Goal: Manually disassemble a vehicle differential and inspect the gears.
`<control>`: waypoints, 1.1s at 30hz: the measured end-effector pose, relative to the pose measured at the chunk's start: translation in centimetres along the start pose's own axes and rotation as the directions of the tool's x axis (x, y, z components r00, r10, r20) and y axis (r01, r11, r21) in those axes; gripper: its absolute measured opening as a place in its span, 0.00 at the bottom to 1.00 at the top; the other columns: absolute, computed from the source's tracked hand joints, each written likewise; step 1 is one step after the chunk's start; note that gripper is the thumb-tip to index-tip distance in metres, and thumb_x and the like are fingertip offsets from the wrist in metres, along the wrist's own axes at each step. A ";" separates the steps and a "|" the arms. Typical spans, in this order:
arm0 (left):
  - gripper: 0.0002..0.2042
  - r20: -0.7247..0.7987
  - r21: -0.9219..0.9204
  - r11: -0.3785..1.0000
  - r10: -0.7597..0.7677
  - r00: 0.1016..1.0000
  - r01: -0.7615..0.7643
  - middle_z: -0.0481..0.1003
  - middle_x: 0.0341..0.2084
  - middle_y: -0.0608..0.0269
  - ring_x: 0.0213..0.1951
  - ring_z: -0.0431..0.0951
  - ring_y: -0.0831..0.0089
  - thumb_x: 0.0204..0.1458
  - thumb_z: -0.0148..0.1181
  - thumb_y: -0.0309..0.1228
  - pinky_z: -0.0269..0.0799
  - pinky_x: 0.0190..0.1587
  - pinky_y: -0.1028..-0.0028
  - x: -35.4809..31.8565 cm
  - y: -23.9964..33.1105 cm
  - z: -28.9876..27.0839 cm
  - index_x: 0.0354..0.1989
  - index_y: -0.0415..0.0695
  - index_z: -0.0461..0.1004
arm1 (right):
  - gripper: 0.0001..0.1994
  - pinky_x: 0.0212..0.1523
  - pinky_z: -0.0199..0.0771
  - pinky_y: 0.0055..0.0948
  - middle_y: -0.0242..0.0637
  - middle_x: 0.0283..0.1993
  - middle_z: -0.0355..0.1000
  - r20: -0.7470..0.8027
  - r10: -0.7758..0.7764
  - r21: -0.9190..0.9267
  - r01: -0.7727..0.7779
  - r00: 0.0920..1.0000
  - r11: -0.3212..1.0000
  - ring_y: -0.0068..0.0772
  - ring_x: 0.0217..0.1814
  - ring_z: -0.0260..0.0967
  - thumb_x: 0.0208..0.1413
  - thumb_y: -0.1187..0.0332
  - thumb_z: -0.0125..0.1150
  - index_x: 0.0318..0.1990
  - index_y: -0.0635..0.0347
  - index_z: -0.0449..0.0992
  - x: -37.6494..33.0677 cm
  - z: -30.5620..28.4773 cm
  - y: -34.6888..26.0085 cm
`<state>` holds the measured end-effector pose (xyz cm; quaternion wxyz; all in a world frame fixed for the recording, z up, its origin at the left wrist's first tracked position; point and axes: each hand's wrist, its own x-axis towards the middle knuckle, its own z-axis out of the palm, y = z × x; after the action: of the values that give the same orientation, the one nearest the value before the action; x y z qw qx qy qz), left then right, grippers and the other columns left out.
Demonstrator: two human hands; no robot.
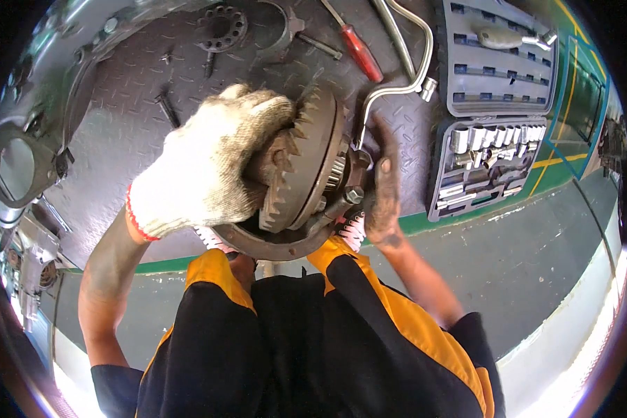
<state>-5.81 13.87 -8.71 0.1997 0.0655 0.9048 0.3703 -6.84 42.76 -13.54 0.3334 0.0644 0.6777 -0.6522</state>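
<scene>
Here, in the head view, the gloved left hand [205,164] wraps around the big toothed ring gear [306,164], held over the person's knees. The bare right hand [383,184] grips its far side, near a bolt [353,196]. Best to hold the heavy gear steady with both hands. I count one gear, one red screwdriver [359,50], and one open socket case [491,111].

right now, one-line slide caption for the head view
Gloved left hand and bare right hand grip a toothed ring gear assembly over a checker-plate mat.

socket set [491,164] rt of gear [303,164]
</scene>
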 end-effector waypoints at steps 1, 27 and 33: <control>0.36 0.032 -0.020 0.999 -0.029 0.999 0.030 0.74 0.60 0.46 0.61 0.73 0.44 0.41 0.72 0.33 0.72 0.64 0.56 0.2 0.2 -0.2 0.64 0.41 0.72 | 0.40 0.79 0.52 0.45 0.53 0.79 0.53 -0.014 0.061 0.153 -0.058 0.998 0.987 0.47 0.79 0.54 0.72 0.40 0.42 0.78 0.65 0.52 -1.8 0.2 2.5; 0.47 0.132 -0.045 0.999 -0.024 0.991 0.030 0.76 0.57 0.46 0.55 0.80 0.51 0.40 0.74 0.32 0.79 0.55 0.61 0.3 -1.6 -3.0 0.73 0.41 0.59 | 0.65 0.76 0.54 0.47 0.57 0.74 0.57 0.260 -0.066 0.114 0.037 0.963 0.993 0.49 0.78 0.56 0.52 0.53 0.76 0.79 0.65 0.25 -1.2 4.2 2.6; 0.43 0.109 0.044 0.997 -0.067 0.992 0.062 0.78 0.51 0.45 0.54 0.79 0.46 0.42 0.72 0.31 0.79 0.52 0.56 1.0 -0.6 -2.0 0.71 0.42 0.62 | 0.63 0.76 0.56 0.45 0.56 0.73 0.59 0.201 0.073 -0.029 -0.069 0.977 0.997 0.50 0.76 0.59 0.45 0.64 0.81 0.78 0.69 0.35 -1.0 4.2 0.3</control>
<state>-7.55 12.40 -8.16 0.2601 0.0608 0.9013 0.3410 -4.36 39.24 -12.98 0.4241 0.0184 0.6448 -0.6356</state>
